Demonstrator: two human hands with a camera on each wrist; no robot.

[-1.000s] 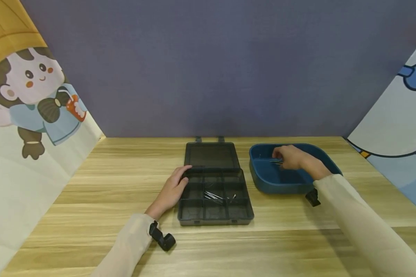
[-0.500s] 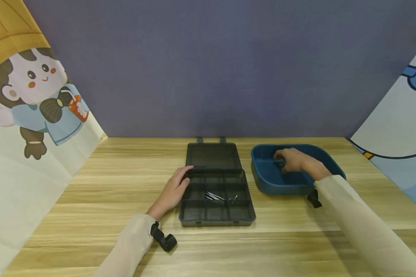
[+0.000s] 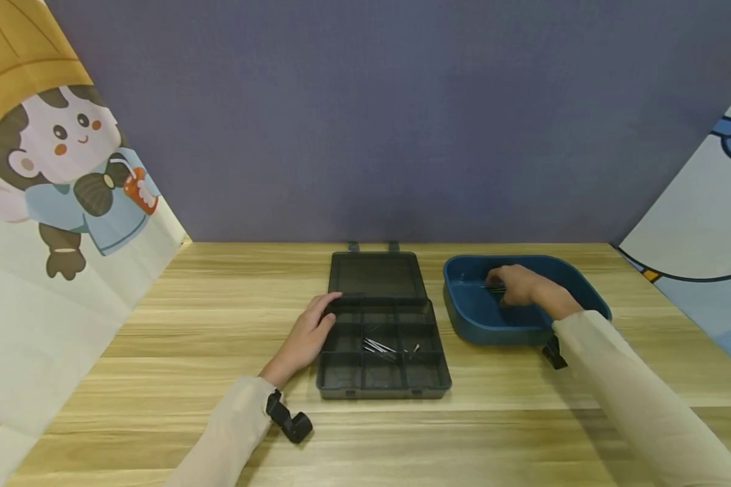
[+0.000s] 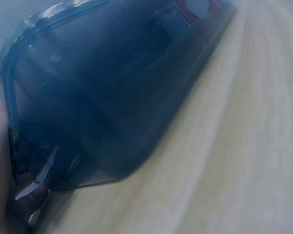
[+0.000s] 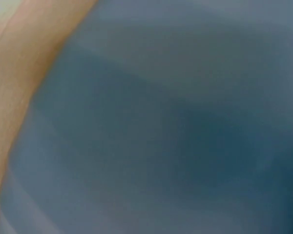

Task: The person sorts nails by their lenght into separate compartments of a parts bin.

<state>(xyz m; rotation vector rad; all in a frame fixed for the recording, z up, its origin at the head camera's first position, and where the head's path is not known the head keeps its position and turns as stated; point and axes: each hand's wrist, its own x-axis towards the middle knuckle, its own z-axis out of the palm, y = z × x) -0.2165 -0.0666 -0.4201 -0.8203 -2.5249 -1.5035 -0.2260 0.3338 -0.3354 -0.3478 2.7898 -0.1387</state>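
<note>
A dark translucent compartment box (image 3: 382, 392) lies on the table with its lid (image 3: 378, 274) folded back. Several thin metal rods (image 3: 379, 346) and a small metal piece (image 3: 415, 349) sit in its compartments. My left hand (image 3: 304, 335) rests along the box's left edge, thumb and a finger at the rim; the left wrist view shows the box side (image 4: 112, 97) close up. Inside a blue basin (image 3: 499, 335), my right hand (image 3: 520, 284) reaches down with bent fingers at more thin rods (image 3: 493, 289); I cannot tell whether it pinches them. The right wrist view is blurred.
The box and basin stand side by side on a wooden table (image 3: 189, 325). Behind them rises a grey-blue panel (image 3: 378, 122), with cartoon-printed sheets at left (image 3: 79, 162) and right (image 3: 694, 203). Each wrist wears a black camera mount.
The right hand has shifted slightly down and to the right inside the basin, its fingers still at the rods. The left hand stays on the box edge; the view itself has drifted a little.
</note>
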